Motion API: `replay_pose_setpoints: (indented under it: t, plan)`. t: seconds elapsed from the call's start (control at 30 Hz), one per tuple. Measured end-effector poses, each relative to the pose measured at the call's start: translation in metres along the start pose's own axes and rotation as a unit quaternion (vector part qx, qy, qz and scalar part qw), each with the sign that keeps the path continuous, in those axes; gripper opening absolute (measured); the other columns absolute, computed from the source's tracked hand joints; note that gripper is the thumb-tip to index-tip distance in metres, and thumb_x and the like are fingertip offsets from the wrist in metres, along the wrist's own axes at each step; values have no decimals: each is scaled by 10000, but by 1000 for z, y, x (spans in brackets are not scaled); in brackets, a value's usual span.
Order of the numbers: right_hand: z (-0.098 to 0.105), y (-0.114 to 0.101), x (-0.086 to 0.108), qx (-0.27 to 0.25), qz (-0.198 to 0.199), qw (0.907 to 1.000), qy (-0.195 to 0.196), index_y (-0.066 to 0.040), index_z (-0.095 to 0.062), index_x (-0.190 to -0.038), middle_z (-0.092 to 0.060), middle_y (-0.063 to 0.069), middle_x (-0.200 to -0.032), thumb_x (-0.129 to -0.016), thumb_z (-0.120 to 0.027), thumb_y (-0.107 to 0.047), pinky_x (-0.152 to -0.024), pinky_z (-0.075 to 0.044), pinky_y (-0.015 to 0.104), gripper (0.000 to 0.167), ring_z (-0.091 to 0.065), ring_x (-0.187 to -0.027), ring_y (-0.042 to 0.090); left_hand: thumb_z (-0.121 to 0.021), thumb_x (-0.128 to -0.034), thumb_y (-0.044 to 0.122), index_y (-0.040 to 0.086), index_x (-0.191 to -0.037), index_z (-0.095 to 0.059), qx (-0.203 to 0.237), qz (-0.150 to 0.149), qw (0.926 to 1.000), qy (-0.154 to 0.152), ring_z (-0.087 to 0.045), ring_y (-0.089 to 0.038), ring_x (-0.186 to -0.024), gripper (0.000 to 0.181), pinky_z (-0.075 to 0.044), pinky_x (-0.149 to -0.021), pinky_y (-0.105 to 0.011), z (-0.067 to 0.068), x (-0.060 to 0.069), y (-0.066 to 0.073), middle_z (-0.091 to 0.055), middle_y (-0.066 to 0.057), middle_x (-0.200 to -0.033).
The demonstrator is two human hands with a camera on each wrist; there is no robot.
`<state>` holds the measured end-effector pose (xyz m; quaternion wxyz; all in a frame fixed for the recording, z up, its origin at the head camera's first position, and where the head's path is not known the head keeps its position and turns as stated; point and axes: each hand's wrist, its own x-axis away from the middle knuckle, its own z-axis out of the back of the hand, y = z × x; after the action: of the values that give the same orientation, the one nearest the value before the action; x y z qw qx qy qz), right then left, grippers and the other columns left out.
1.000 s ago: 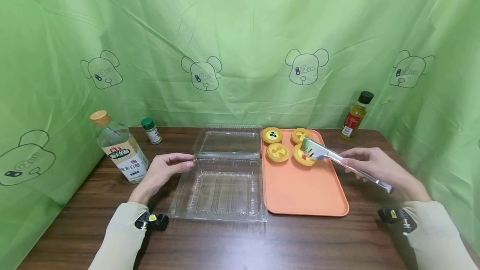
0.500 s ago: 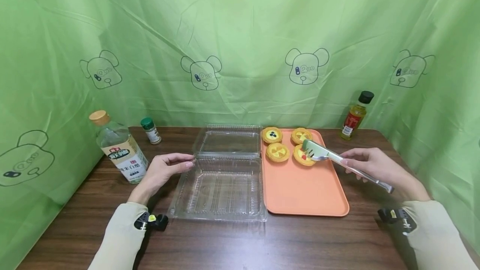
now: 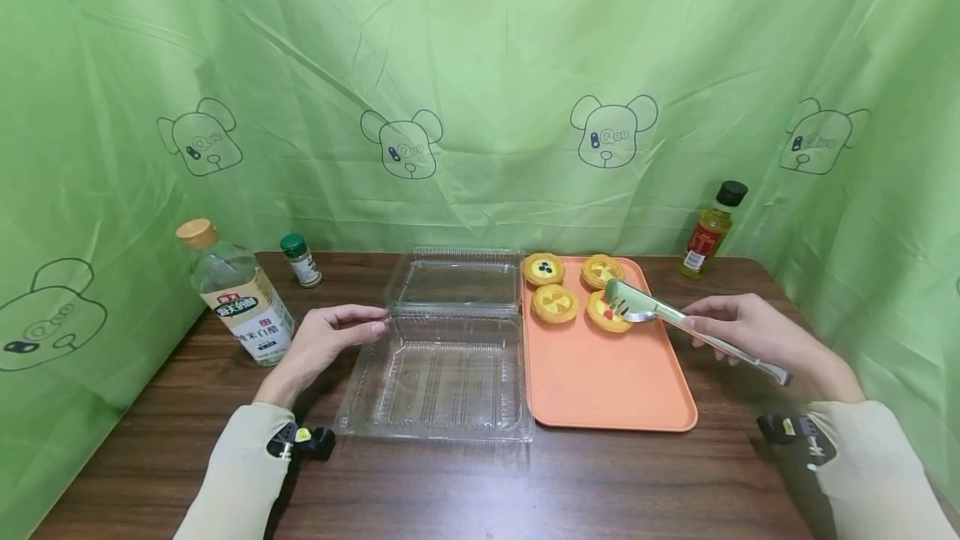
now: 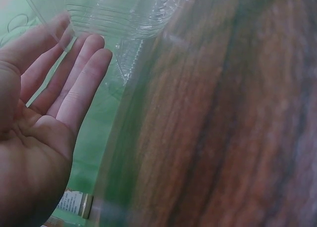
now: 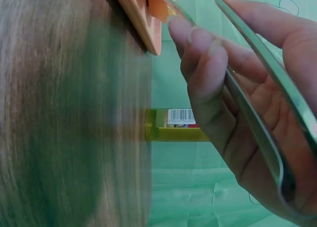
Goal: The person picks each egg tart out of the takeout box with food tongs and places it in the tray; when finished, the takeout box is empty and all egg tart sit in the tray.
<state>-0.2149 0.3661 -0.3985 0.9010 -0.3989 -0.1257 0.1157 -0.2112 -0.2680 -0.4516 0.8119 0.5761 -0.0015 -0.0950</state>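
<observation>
Between thumb and fingertips, my left hand [image 3: 330,340] pinches the left edge of a clear plastic clamshell container [image 3: 450,386], whose lid [image 3: 465,283] lies folded back behind it. In the left wrist view the clear edge [image 4: 62,33] runs between thumb and index finger. My right hand [image 3: 738,325] grips metal tongs [image 3: 667,313]. Their tips sit at the red-topped egg tart [image 3: 600,311] on the orange tray [image 3: 611,386]; whether they squeeze it I cannot tell. Both tong arms [image 5: 262,63] show between thumb and fingers in the right wrist view.
More tarts share the tray's back: a blueberry tart [image 3: 545,269], a yellow tart [image 3: 555,305] and another one [image 3: 602,271]. A vinegar bottle [image 3: 243,307] and green-capped spice jar [image 3: 302,261] stand left. An oil bottle [image 3: 707,232] is back right. Green cloth [image 3: 480,65] surrounds the table.
Almost nothing differs. Both hands, the tongs and the tarts keep their places; the head view has shifted very slightly.
</observation>
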Motion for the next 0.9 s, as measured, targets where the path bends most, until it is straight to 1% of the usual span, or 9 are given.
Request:
replay_pose_setpoints:
  t: [0.2,0.33,0.63,0.9]
  plan:
    - [0,-4,0,33,-208,9998,3,40,-641,-1368,-715,152,-910,-1073,-665,-329,-540,-574,379,472,-651,-634,262,-871,-919,254,73,-1214,-796,-34,22,10000,16,-701,-170,-1124,354,-556,-912,-269,1,-1,0,-786,-59,-1175]
    - [0,-5,1,65,-266,9996,39,36,-645,-1369,-723,148,-906,-1067,-673,-350,-543,-574,374,491,-654,-641,265,-869,-922,257,73,-1213,-795,-44,27,10000,-3,-703,-173,-1122,352,-557,-914,-271,1,-1,-1,-786,-60,-1173]
    - [4,-8,5,225,-271,9994,72,21,-661,-1348,-729,154,-910,-1056,-681,-397,-549,-581,391,510,-663,-646,287,-868,-923,269,80,-1211,-798,-46,10,10000,-2,-702,-174,-1124,352,-555,-916,-271,2,-1,-1,-785,-58,-1179]
    - [7,-8,8,393,-249,9987,191,15,-670,-1342,-728,141,-914,-1051,-688,-402,-548,-579,387,509,-656,-642,256,-872,-919,261,72,-1214,-795,3,40,10000,-3,-706,-175,-1118,358,-557,-918,-274,1,-1,-1,-785,-58,-1178]
